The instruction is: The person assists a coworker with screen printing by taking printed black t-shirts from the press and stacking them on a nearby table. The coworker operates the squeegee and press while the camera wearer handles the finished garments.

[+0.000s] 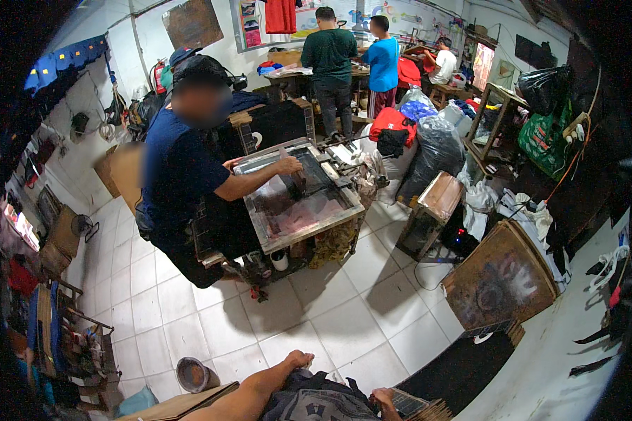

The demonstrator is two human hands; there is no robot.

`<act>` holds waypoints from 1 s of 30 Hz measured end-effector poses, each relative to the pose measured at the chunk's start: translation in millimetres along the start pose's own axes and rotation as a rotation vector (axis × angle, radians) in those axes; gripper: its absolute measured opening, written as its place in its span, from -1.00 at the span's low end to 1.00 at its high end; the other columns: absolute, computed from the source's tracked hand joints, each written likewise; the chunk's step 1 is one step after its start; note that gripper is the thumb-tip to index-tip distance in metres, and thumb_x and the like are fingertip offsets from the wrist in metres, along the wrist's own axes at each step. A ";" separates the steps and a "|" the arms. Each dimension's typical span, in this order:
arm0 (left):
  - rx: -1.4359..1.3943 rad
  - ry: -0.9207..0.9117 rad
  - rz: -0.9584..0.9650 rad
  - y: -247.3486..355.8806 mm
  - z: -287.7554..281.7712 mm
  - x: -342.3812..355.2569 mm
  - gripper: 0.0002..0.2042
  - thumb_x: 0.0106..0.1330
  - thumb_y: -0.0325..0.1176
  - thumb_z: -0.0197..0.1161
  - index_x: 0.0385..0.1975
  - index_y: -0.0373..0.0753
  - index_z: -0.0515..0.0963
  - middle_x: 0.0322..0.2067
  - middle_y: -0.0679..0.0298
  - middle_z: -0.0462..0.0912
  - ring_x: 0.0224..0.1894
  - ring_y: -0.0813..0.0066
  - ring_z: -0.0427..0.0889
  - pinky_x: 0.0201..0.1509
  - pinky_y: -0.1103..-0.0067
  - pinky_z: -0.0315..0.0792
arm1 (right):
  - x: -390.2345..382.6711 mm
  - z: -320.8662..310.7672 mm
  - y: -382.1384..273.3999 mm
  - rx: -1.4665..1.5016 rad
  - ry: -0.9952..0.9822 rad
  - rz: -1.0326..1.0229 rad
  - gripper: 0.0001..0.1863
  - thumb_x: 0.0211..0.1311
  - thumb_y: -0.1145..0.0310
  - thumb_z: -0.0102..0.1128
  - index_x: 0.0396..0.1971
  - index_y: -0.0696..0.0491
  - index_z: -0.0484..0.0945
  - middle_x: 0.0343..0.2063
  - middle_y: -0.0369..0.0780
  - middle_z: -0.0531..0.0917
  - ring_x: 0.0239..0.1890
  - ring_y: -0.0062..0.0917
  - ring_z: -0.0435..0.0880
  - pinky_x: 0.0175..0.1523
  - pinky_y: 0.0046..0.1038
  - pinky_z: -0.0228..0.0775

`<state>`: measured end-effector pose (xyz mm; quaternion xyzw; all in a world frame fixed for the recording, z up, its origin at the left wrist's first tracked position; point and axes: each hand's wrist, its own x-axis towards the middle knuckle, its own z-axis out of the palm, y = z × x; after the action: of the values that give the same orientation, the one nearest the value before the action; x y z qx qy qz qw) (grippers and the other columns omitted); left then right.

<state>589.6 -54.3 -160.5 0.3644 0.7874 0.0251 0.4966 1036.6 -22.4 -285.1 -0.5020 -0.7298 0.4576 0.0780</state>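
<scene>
At the lower edge, my left hand (300, 359) reaches forward with its fingers curled; whatever they may hold is too small to make out. My right hand (383, 398) is partly cut off, its fingers curled beside the edge of a stack of flat boards (423, 407). Between my hands is dark grey printed fabric (319, 403) with black straps; whether it is a bag or clothing I cannot tell. Across the floor, a person in dark blue (179, 154) leans over a framed printing screen (295, 235), one hand (288, 165) on a tool.
A dark bucket (192, 375) stands near my left arm. A black-topped panel (460, 368) lies to my right, below a stained brown board (502, 277). Beyond are a wooden stand (428, 217) and stuffed sacks (432, 154). Several people work at the back tables.
</scene>
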 end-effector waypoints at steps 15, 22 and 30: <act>0.361 -0.028 0.323 -38.6 16.4 40.5 -0.56 0.19 0.02 -0.28 0.04 0.10 0.28 0.01 0.32 0.38 -0.21 0.18 0.50 -0.15 0.42 0.39 | 4.4 -37.8 -129.7 0.759 0.108 0.747 -0.91 -0.08 0.54 0.04 -0.59 0.26 0.40 -0.65 -0.07 0.52 -0.64 -0.34 0.56 -0.61 -0.41 0.46; 0.268 -0.093 0.258 -51.1 4.5 31.2 -0.63 0.11 -0.04 -0.14 -0.09 0.04 0.33 -0.05 0.31 0.37 -0.07 0.33 0.41 -0.03 0.54 0.29 | 10.5 -57.6 -199.7 0.677 0.071 0.769 -0.94 -0.09 0.56 0.05 -0.62 0.25 0.44 -0.71 -0.09 0.52 -0.72 -0.39 0.54 -0.68 -0.50 0.41; 0.478 -0.066 0.334 -57.7 -16.1 12.9 -0.70 -0.07 -0.13 0.08 -0.47 -0.20 0.59 -0.36 0.13 0.59 -0.29 0.18 0.55 -0.20 0.40 0.42 | 15.0 -40.8 -156.3 0.895 0.065 0.678 -0.93 -0.08 0.54 0.06 -0.61 0.24 0.46 -0.69 -0.09 0.54 -0.70 -0.41 0.56 -0.69 -0.50 0.39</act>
<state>542.0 -83.7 -185.4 0.5962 0.6836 -0.0913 0.4110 949.5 1.6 -150.4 -0.6403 -0.2594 0.7063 0.1546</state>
